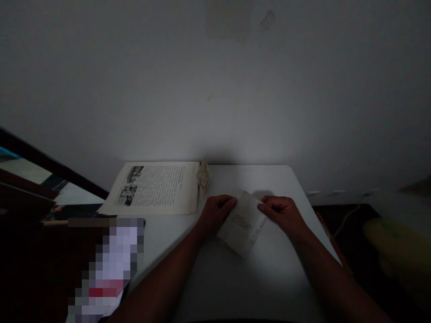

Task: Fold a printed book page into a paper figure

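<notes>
A small square of printed paper (240, 224) is held up over the white table, one corner pointing away from me. My left hand (217, 211) pinches its upper left edge between thumb and fingers. On the opposite side, my right hand (281, 213) grips the upper right edge, thumb on top. Lines of print show on the paper's face and along its right edge; whether it is folded in layers I cannot tell. Beyond my left hand stands a small folded paper shape (204, 175) with print on it.
A stack of printed pages (155, 188) lies at the table's back left, against the wall (161, 89). A blurred-out, pixelated object (111, 264) is at the left front edge of the white table (266, 179). A yellowish item (397, 251) and a cable (348, 215) are at right.
</notes>
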Tool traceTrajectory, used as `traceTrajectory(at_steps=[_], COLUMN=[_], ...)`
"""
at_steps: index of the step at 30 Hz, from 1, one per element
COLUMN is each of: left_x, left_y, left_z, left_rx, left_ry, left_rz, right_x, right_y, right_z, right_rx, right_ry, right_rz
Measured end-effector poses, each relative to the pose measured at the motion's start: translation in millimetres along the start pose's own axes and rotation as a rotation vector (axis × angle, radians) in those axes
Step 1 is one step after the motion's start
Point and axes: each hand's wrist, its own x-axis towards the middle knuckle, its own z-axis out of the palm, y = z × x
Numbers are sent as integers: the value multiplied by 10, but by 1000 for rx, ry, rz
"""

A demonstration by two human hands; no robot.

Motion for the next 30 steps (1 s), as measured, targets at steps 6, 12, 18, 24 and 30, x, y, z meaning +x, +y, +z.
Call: traceTrajectory(at_steps=[6,12,18,24,30], left_x=[-21,-35,-51,-46,-60], left_y=[33,74,86,30,11], left_z=[32,45,59,35,44], left_rx=[144,223,316,217,123], left_ry=[-8,-23,-27,15,63], left_rz=[36,48,45,68,56], right_x=[-1,11,10,15,39], right_y=[-6,-39,-70,21,42], right_z=[15,39,55,125,183], right_rx=[-128,-216,-249,-68,294], right_ry=[-83,-115,-87,188,80], right_rz=[-42,-76,-94,43,243])
